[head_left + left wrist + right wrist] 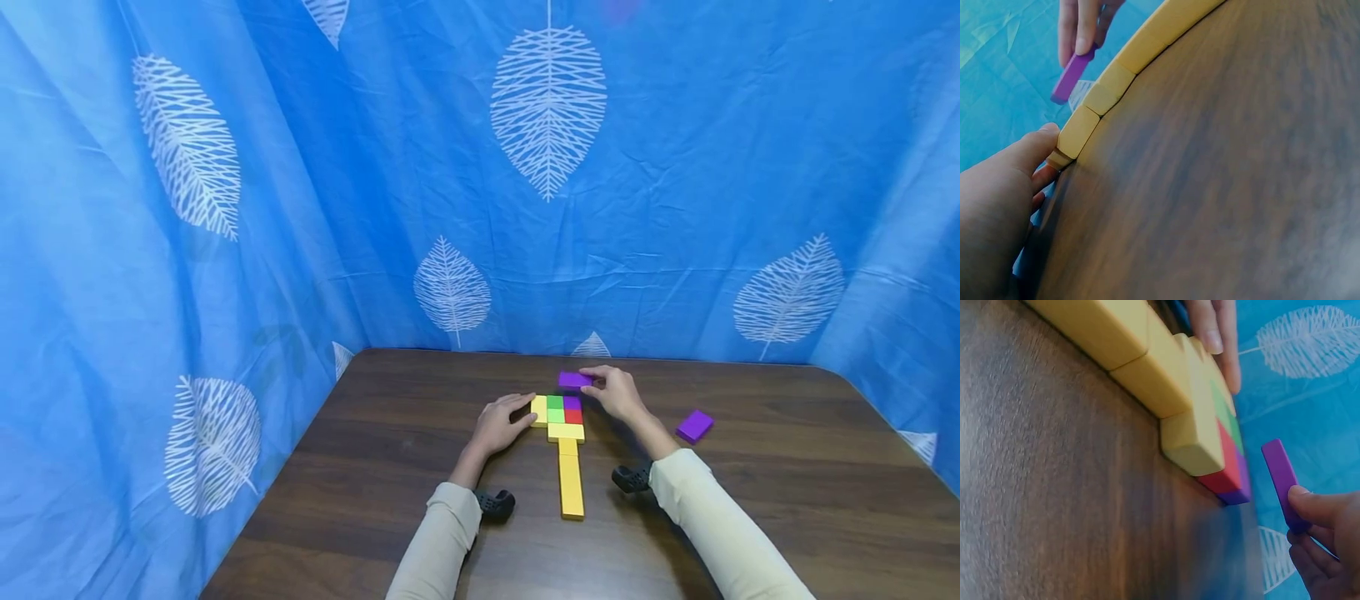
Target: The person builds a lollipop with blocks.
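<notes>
My right hand (613, 393) pinches a purple block (1280, 478) between thumb and fingers, raised just beyond the far edge of a flat layout of coloured blocks. At the layout's left side, my left hand (500, 425) has its thumb and index finger at a light yellow block (538, 412), one near each end. Beside that block lie green blocks (555, 409), a red block (573, 417) and another purple block (572, 402). A crosswise pale yellow block (566, 432) lies nearer, followed by a line of darker yellow blocks (571, 483) running toward me.
A loose purple block (694, 426) lies to the right on the dark wooden table (787, 467). Blue cloth (652, 208) with white leaf prints hangs behind and to the sides. Black wrist devices (632, 478) sit on both wrists.
</notes>
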{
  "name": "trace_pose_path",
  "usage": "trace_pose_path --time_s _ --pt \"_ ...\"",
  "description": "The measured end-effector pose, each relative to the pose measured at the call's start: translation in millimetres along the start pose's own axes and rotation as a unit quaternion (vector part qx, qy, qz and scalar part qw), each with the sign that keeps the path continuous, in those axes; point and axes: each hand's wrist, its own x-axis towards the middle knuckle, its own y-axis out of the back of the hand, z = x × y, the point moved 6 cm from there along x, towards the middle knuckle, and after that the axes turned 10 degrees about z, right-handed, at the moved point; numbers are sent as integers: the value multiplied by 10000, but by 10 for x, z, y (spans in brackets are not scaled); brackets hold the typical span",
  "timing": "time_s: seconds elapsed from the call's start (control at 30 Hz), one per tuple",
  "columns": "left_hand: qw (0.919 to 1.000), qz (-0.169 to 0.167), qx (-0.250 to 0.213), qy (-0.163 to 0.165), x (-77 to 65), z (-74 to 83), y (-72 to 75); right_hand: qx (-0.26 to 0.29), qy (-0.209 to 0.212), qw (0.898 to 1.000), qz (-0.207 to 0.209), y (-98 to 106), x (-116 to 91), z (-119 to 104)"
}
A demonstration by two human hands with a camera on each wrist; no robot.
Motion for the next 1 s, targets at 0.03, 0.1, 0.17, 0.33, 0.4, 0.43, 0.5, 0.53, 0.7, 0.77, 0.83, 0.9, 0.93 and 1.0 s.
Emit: trace_pose_path --time_s 0.03,0.1,0.17,0.33,0.4,0.43,0.5,0.53,0.7,0.77,0.83,0.9,0.93,1.0 --pt "10000 9 12 -8 0 5 0 -33 24 10000 -28 -16 3 5" --pt "10000 24 13 -4 -2 12 4 -115 107 9999 -71 -46 8 8" --pt "10000 50 -6 -7 -5 15 10 -173 234 9995 -103 -81 13 7" --pt "10000 78 -6 41 -10 9 20 -241 575 9980 -139 -156 27 -12" --pt "10000 82 21 33 -10 4 18 -235 685 9973 -151 -178 37 -20" --pt "10000 83 27 30 -10 2 17 -232 726 9970 -166 -188 41 -23" --pt "10000 81 30 27 -7 -1 13 -218 794 9964 -205 -206 49 -28" --pt "10000 85 39 20 -6 -2 11 -214 821 9961 -232 -214 50 -28" --pt "10000 93 16 28 -1 5 16 -227 916 9949 -367 -254 49 -22" --pt "9999 92 2 45 -2 9 17 -250 921 9945 -431 -269 48 -11" --pt "10000 87 16 41 -2 10 13 -246 896 9945 -485 -279 45 2" --pt "10000 83 24 47 -1 8 8 -242 878 9945 -527 -284 43 8" --pt "9999 74 36 57 1 4 5 -230 872 9944 -553 -287 42 8" --pt "9999 68 43 74 5 -3 -1 -202 846 9943 -609 -293 45 6"
